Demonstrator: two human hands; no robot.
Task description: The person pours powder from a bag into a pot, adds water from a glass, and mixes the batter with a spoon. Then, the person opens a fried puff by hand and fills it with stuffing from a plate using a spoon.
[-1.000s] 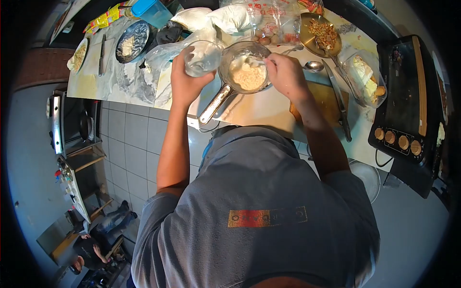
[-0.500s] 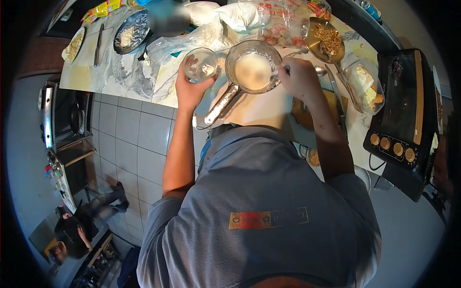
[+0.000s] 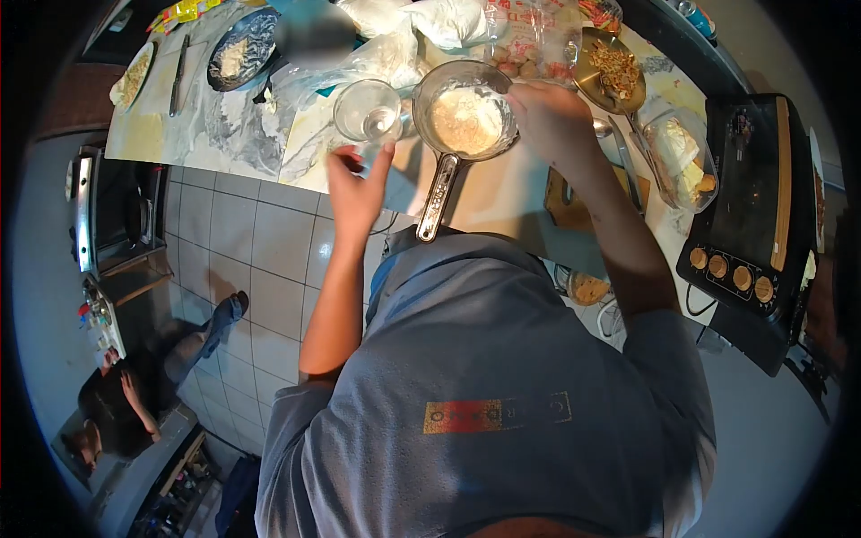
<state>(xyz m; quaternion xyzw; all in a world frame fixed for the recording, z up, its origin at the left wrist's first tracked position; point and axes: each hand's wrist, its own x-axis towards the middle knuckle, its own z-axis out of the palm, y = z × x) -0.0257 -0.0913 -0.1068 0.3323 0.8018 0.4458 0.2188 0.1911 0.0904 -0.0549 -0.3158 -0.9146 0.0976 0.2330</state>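
Note:
A small saucepan [image 3: 439,193] stands on the counter, handle toward me. In it is a pale, creamy mixture [image 3: 466,125] with white powder on top. My right hand [image 3: 552,121] is closed over the pan's right rim; whatever its fingers grip is hidden. Left of the pan is a clear glass bowl [image 3: 366,112] with a little liquid or shine at the bottom. Just below it, my left hand [image 3: 359,184] has thumb and fingers apart, the thumb tip close to the glass; I cannot tell if they touch.
Right of the pan are a wooden board [image 3: 569,202], a knife [image 3: 623,161], a pan of browned food [image 3: 614,76] and a plastic tub [image 3: 682,157] beside a toaster oven [image 3: 740,197]. Plastic bags [image 3: 386,63] and a dark plate [image 3: 242,54] lie behind. Another person [image 3: 134,394] is at lower left.
My left hand has let go of the glass bowl and drawn back toward me. The saucepan's handle has swung right, and white powder now shows on the mixture. The other person has shifted.

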